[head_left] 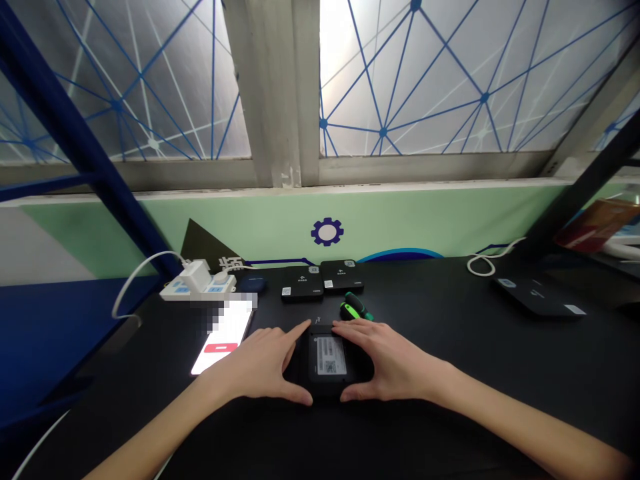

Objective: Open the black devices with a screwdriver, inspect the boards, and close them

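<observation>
Here at the lower centre of the frame, two hands flank a black box [327, 385] lying on the dark table [450, 440]! The left hand [265, 367], index finger stretched to the box's far left corner, thumb at the near left one; the right hand [393, 360] mirrors it, fingers over the far edge, thumb at the near corner. Both sets of fingers are curved wide, gripping the box between fingertips and thumbs. Forearms slant up from the bottom left and lower right, each cut off by the frame. The label [331, 355] faces up, its print too small to read. Left of centre, a phone [225, 333] glows, top blurred into blocks, lower right edge behind the left hand, while the right hand's fingers partly hide a green gadget [356, 307]
</observation>
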A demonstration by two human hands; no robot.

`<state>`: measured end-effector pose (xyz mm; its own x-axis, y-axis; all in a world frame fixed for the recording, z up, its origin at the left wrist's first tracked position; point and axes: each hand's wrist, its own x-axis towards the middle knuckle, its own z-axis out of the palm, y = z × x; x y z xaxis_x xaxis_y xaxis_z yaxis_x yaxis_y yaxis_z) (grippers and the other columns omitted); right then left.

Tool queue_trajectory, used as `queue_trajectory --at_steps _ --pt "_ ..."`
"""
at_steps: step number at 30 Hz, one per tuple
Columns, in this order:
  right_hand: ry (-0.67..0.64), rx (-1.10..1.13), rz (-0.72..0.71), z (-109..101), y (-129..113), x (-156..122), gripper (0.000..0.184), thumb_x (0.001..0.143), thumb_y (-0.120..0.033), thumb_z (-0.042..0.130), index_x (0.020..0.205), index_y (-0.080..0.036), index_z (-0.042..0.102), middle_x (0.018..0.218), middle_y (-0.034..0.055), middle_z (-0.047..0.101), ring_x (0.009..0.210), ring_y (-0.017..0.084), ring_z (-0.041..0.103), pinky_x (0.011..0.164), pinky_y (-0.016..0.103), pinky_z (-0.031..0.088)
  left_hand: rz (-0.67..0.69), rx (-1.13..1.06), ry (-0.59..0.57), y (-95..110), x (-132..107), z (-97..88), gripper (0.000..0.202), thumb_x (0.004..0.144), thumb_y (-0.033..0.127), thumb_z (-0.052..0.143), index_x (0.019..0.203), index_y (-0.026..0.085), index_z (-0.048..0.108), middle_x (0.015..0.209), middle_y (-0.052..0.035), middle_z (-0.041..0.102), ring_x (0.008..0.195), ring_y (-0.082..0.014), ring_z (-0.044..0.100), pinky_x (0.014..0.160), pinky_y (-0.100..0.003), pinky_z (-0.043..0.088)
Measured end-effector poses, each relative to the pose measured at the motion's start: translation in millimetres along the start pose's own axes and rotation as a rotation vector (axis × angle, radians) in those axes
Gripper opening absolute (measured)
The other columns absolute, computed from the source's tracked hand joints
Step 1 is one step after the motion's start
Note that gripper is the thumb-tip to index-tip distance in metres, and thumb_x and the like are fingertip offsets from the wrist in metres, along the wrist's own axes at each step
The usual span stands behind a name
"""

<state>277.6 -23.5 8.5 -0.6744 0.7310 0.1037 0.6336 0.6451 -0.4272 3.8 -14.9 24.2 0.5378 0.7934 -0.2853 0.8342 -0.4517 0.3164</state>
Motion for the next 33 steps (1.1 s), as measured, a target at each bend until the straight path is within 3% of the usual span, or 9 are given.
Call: queue_trajectory --at_steps 7,13,19,33 --pt "0.022 0.004 0.027 3.4 -3.4 -0.9 0.095 0.065 -0.058 0.081 0.142 -0.008 0.057 0.149 0.0193 0.053 0.135 0.039 0.051 0.112 0.048 0.043 -0.005 -0.010 0.012 -1.4 -0.2 1.7 0.119 0.064 0.081 0.071 0.159 0.023 0.028 0.087 -0.0020 0.065 0.088 -0.0300 0.061 0.070 -0.031 0.041" --pt "0.053 0.036 -0.035 5.3 0.8 0.7 0.094 0.063 -0.053 0.081 0.142 -0.009 0.057 0.146 0.0191 0.055 0.134 0.039 0.052 0.113 0.047 0.042 0.001 0.032 0.053 2.2 -3.1 2.0 0.114 0.064 0.076 0.072 0.158 0.023 0.032 0.092 -0.0050 0.065 0.093 -0.0337 0.062 0.072 -0.033 0.044" --pt "-0.013 0.055 -0.074 -4.1 -0.2 -2.8 0.093 0.065 -0.045 0.080 0.147 -0.013 0.052 0.153 0.0170 0.048 0.141 0.040 0.043 0.114 0.050 0.040 0.016 0.072 0.063 1.3 -5.5 0.9 0.112 0.063 0.071 0.074 0.157 0.024 0.033 0.102 -0.0091 0.065 0.103 -0.0383 0.061 0.075 -0.035 0.045" --pt "-0.087 -0.003 -0.133 -13.8 0.5 -3.6 0.092 0.064 -0.039 0.077 0.148 -0.014 0.050 0.153 0.0191 0.047 0.139 0.040 0.046 0.113 0.051 0.040 0.032 0.074 0.078 -1.0 -3.4 2.3 0.113 0.062 0.072 0.075 0.156 0.024 0.035 0.099 -0.0071 0.065 0.101 -0.0368 0.062 0.077 -0.035 0.045"
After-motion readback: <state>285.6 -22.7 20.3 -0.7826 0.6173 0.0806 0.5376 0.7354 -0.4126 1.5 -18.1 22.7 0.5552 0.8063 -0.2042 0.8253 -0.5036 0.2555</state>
